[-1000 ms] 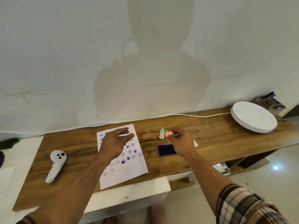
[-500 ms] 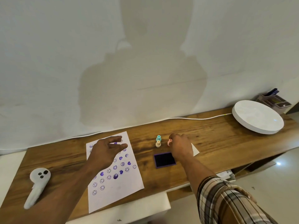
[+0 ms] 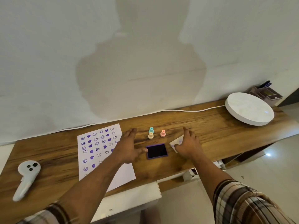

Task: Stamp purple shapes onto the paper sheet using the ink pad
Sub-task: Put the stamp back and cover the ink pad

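A white paper sheet point(image 3: 97, 147) covered with several purple hearts and smiley faces lies on the wooden desk point(image 3: 210, 126). To its right sits the purple ink pad point(image 3: 157, 151), lid off. Behind the pad stand three small stamps: teal point(image 3: 151, 130), cream point(image 3: 150, 135) and pink point(image 3: 163, 133). My left hand point(image 3: 129, 147) hovers open just left of the pad, its thumb close to the pad's edge. My right hand point(image 3: 188, 143) hovers open to the right of the pad, over a small stained paper scrap point(image 3: 177, 142). Neither hand holds anything.
A white handheld controller point(image 3: 26, 177) lies at the desk's left end. A round white disc point(image 3: 249, 108) and a desk organiser point(image 3: 267, 93) sit at the far right. A white cable point(image 3: 186, 110) runs along the wall. A white block point(image 3: 129, 201) is below the desk's front edge.
My right hand has set the pink stamp down upright behind the pad and drawn back open. My left hand has moved off the paper toward the pad.
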`<state>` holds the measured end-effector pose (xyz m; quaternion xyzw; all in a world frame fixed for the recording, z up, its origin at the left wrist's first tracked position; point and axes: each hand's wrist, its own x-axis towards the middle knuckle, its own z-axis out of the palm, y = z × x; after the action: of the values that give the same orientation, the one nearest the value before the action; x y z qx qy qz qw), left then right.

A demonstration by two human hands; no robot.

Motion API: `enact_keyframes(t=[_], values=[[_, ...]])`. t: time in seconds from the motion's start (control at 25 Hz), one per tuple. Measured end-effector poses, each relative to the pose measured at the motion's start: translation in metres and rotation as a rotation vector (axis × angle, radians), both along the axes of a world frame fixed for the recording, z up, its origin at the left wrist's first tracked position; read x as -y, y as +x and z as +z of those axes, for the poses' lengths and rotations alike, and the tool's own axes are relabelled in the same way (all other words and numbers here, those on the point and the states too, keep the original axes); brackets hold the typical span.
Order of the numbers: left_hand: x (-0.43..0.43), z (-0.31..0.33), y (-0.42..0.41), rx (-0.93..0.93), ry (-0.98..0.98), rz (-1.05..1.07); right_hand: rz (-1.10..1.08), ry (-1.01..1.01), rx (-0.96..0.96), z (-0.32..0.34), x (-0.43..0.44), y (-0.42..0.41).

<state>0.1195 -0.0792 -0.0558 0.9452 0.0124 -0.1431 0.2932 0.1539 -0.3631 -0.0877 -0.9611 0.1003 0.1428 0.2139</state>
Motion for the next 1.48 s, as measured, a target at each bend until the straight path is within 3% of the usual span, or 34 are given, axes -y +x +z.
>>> enact_keyframes(t=[0.08, 0.28, 0.4, 0.52, 0.64, 1.08, 1.48], values=[[0.006, -0.006, 0.001, -0.051, 0.024, -0.017, 0.033, -0.020, -0.054, -0.006, 0.005, -0.004], [0.020, -0.025, 0.000, -0.086, 0.092, -0.063, 0.103, -0.115, 0.037, -0.010, -0.001, -0.005], [0.037, -0.039, -0.006, -0.091, 0.141, -0.096, 0.029, -0.073, 0.080, -0.004, -0.005, -0.016], [0.044, -0.045, -0.005, -0.036, 0.091, -0.046, -0.110, 0.086, 0.135, 0.001, -0.029, -0.032], [0.052, -0.049, -0.015, -0.010, 0.009, 0.004, -0.071, 0.151, 0.149, -0.005, -0.061, -0.046], [0.044, -0.064, -0.027, 0.074, -0.094, 0.159, 0.046, -0.064, 0.182, -0.016, -0.096, -0.050], [0.049, -0.072, -0.024, 0.114, -0.125, 0.120, 0.056, -0.040, 0.182, -0.021, -0.090, -0.050]])
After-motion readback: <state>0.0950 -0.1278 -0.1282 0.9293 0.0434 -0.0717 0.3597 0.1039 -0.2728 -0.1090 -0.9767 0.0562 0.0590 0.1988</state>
